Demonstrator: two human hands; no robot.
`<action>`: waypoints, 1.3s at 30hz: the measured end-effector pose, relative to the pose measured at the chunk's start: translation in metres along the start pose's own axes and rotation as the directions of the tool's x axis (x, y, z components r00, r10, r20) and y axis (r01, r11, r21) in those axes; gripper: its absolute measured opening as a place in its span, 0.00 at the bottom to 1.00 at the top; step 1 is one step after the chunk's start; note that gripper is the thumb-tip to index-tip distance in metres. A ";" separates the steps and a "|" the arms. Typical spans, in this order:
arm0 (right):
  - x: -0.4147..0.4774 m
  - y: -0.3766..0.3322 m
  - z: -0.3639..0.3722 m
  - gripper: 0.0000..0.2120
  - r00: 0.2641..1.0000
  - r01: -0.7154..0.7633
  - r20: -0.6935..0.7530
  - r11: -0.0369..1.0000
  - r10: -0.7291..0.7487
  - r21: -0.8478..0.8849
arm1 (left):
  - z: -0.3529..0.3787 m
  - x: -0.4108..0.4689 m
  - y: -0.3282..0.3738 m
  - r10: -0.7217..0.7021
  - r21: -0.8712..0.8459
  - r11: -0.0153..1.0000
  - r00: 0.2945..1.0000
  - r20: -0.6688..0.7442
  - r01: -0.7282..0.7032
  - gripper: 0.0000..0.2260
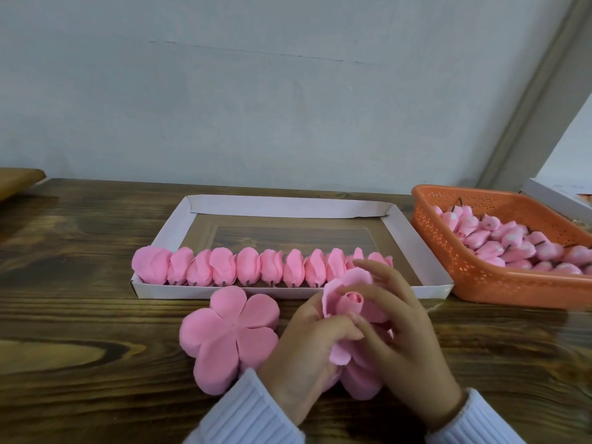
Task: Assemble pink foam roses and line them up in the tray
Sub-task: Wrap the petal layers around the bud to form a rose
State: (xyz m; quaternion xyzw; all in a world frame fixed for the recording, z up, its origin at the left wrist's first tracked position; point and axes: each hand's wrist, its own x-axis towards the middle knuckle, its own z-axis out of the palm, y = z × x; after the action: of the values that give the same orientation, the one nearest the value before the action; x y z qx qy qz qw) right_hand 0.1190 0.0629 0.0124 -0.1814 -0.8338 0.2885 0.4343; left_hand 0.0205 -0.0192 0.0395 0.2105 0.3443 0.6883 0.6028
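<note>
A half-wrapped pink foam rose (347,301) with a bud at its centre is held between both hands above the table. My left hand (304,350) grips it from the left, fingers curled on the petals. My right hand (400,331) holds it from the right, fingers curved over the petals. A stack of flat five-petal pink foam pieces (229,334) lies left of my hands; a second stack (362,379) shows under them. The white cardboard tray (288,206) behind holds a row of several finished roses (250,267) along its near edge.
An orange perforated basket (448,251) at the right holds several pink rose buds (512,245) with stems. A white box edge (557,197) sits behind it. The dark wooden table (80,283) meets a pale wall. A wooden object (16,181) lies at far left.
</note>
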 end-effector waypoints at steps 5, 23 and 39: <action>-0.001 0.000 0.000 0.09 0.999 0.034 -0.003 0.999 -0.034 -0.009 | 0.000 -0.002 0.001 0.020 0.076 0.997 1.000 0.004 -0.020 0.22; -0.002 -0.002 -0.005 0.08 0.959 -0.066 -0.265 0.989 0.098 0.130 | -0.002 -0.004 0.000 0.035 0.083 0.996 0.997 -0.075 -0.029 0.09; -0.002 -0.003 -0.007 0.17 0.941 -0.093 -0.306 0.978 0.148 0.186 | -0.008 0.002 -0.004 0.033 0.054 0.998 0.999 -0.020 -0.032 0.14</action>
State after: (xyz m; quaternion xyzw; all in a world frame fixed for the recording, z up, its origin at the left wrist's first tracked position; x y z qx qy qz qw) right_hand 0.1260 0.0619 0.0163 -0.2386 -0.7127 0.3513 0.5582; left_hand 0.0174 -0.0189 0.0304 0.2251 0.3654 0.6906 0.5822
